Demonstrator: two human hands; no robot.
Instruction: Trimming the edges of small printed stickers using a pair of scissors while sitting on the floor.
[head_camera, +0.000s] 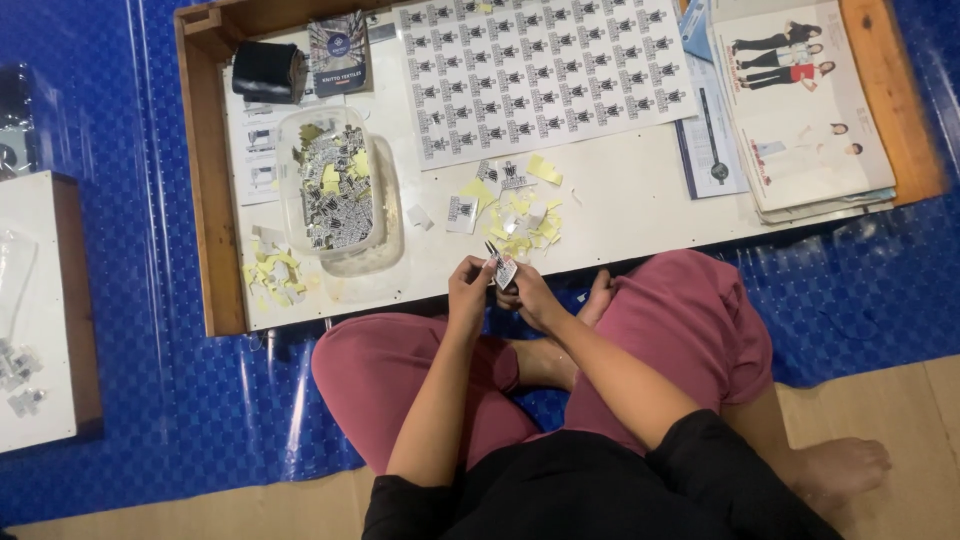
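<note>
Person sat cross-legged on a blue mat at a low white table. Both hands met just over the table's near edge. Left hand had its fingers curled, pinching a small printed label by its lower left side. Right hand was closed around the handles of small scissors; blades pointed up beside the label, and how far they were parted could not be told at this size. Label was held tilted, off the table surface, between the two hands. Just beyond lay a scatter of yellow and white paper scraps, with a large sheet of uncut labels farther back and a clear plastic tub of cut labels to the left. Risks, as judged: the label was tiny and pinched close to the blades, so a slight slip could nick the left fingertips or cut into the print. A loose pinch could drop the piece into the scraps, where it would be hard to pick out.
</note>
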